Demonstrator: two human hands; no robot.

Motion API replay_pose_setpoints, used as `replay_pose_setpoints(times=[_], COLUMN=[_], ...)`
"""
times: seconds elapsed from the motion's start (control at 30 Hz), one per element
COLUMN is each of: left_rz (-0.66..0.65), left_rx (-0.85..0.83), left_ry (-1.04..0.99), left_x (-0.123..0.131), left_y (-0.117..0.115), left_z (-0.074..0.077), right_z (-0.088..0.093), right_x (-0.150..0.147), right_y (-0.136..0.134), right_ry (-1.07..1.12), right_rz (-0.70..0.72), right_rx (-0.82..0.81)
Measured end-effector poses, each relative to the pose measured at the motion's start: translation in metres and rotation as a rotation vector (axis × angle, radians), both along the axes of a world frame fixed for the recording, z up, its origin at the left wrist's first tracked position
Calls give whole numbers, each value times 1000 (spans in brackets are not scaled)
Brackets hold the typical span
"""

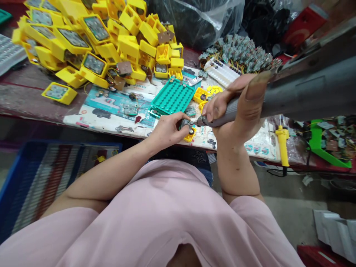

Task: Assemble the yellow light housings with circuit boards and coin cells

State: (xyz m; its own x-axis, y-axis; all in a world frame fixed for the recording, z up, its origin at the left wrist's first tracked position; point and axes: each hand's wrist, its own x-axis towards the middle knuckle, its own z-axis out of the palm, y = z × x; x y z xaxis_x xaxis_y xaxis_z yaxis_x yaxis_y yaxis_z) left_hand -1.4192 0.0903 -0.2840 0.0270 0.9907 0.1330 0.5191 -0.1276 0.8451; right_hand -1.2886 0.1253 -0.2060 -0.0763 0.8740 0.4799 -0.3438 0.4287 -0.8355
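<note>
My right hand (236, 107) is wrapped around a grey pen-shaped power tool (222, 115), its tip pointing left at a small part. My left hand (169, 129) pinches that small yellow part with a grey circuit piece (189, 132) at the table's front edge. The tool's tip touches or nearly touches the part. Just behind the hands lies a teal tray (172, 97) with rows of round bumps.
A big heap of yellow plastic housings (97, 40) fills the back left. Circuit boards with wires (241, 52) lie at the back right, near a white strip (221, 72). A yellow tool (283, 144) and green bracket (319, 144) are at right. A blue crate (41, 178) stands lower left.
</note>
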Motion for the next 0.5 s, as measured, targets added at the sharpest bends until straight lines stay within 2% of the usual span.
replay_pose_setpoints(times=[0.27,0.4,0.5], left_rz=[-62,-102,-115], left_rx=[-64,-117,-142], left_ry=[-22,-22,84], left_x=[-4,-14,-24], left_y=[-2,-5,-11], left_z=[1,8,13], right_z=[6,2,-2], right_x=[6,23,41], right_y=[-1,10,21], right_ry=[-83,-185,-157], right_rz=[-202,-342,-401], right_rx=[-5,7,1])
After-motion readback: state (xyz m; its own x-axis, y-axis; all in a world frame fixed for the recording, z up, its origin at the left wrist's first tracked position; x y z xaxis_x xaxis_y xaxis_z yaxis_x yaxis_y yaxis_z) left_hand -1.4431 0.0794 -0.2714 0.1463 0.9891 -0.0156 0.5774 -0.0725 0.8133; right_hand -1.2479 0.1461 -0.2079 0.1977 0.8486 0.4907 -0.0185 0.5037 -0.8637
